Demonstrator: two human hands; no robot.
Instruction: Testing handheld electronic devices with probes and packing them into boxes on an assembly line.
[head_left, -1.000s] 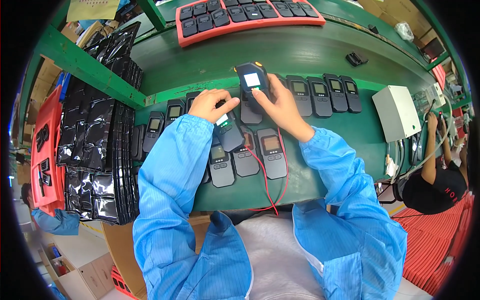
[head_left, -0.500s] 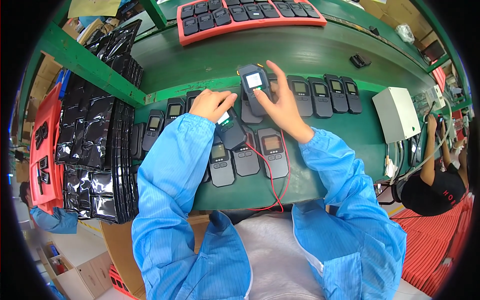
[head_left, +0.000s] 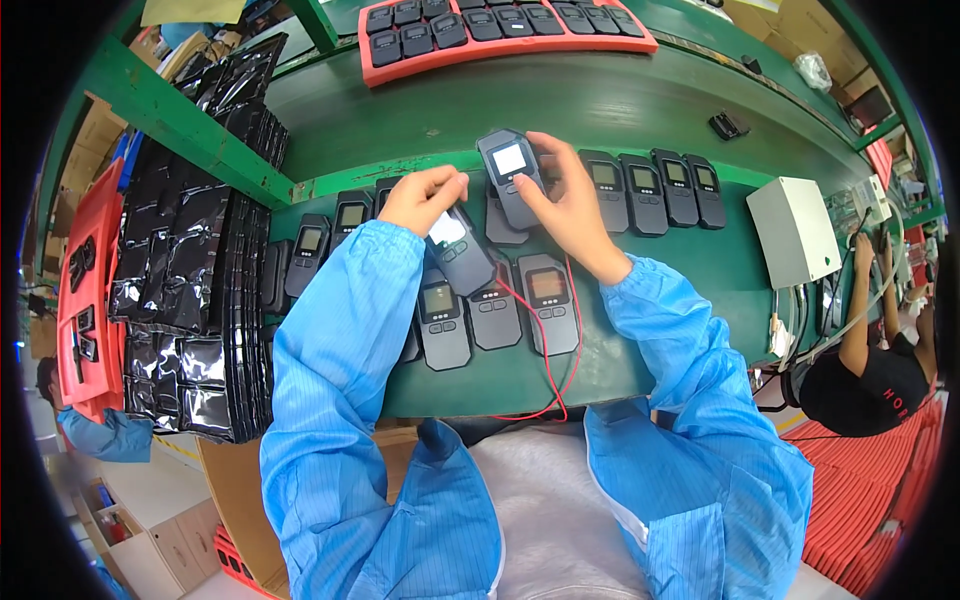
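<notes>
My right hand (head_left: 568,200) grips a dark grey handheld meter (head_left: 512,188) with a lit white screen, thumb on its front just below the screen. To its left, my left hand (head_left: 425,200) is closed at the upper end of a second handheld meter (head_left: 462,255), tilted and also lit; its fingertips are partly hidden. Beneath and in front lie more meters, among them one with a greenish screen (head_left: 443,320) and one with an orange-tinted screen (head_left: 548,300). Red wires (head_left: 545,345) run among these toward the bench's front edge.
Further meters (head_left: 645,190) line the back of the green bench (head_left: 620,345). Behind it, a red foam tray (head_left: 510,48) holds several more. Black glossy packs (head_left: 185,300) are stacked at left; a white box (head_left: 793,232) stands at right, near another person (head_left: 870,385).
Green lights on both held meters and orange lights atop the right one have gone out. The right screen turned from a pattern to plain white. My left fingers have curled in more.
</notes>
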